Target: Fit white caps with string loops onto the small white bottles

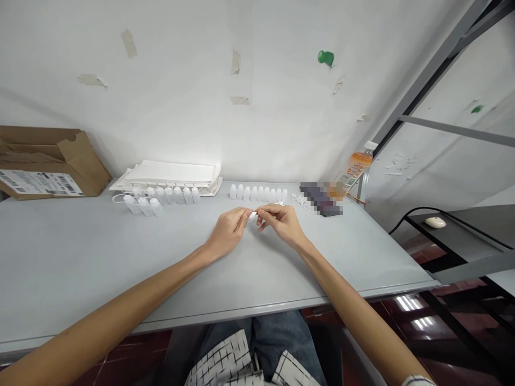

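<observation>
Over the worktop (181, 289), the left hand (228, 231) and right hand (284, 221) met, each grip pinched closed on a small white piece (253, 214), apparently mid-adjustment; the next move seemingly called for steadiness. White bottles (260, 194) stood behind.

1 camera is giving the view, riding on the person's head and facing forward and down. It is looking over the lap (279, 340) and across the surface (120, 262) toward the wall (181, 80) behind. The left hand (229, 230) and right hand (285, 222) are appearing near mid-view, while the forearms (120, 308) are entering from below, closer to the lens. The wide framing is reaching from a cardboard box (90, 166) at left to a metal frame (458, 130) at right.
</observation>
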The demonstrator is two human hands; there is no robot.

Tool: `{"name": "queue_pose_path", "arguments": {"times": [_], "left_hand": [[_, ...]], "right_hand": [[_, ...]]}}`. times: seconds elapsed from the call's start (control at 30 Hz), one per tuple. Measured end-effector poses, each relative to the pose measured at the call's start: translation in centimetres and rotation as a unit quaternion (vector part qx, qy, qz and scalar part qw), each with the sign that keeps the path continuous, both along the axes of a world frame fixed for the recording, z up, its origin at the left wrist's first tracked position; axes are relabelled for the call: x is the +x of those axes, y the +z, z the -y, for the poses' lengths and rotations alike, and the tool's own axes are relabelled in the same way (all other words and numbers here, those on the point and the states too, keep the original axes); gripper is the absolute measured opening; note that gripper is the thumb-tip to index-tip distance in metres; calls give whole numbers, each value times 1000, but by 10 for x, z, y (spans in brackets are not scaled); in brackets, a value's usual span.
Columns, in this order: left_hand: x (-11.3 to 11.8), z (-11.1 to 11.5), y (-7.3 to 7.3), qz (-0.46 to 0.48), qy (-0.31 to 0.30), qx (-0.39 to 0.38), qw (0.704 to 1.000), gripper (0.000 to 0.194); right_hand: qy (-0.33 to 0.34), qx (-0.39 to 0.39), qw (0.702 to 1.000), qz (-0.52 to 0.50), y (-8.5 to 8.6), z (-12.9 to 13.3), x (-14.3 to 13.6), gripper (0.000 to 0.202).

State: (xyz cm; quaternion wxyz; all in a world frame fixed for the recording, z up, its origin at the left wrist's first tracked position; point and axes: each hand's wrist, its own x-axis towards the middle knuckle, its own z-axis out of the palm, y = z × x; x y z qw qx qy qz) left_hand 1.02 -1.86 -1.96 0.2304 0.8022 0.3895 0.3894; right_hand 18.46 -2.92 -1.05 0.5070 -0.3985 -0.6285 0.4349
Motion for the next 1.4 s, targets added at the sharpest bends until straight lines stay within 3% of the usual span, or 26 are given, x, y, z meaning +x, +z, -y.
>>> {"name": "queue_pose_path", "arguments": {"times": [0.43,0.93,1.4], "left_hand": [[0,-3,-9,-32,-1,29,999,33],[-5,-10,2,-24,-15,10,1000,38],[-11,-8,9,-24,-43,47,998,31]], "right_hand": [[22,-41,999,3,-6,-3,3,35],[21,-45,999,17,4,-5,9,36],[-77,-9,997,-20,10,-8,21,34]]}}
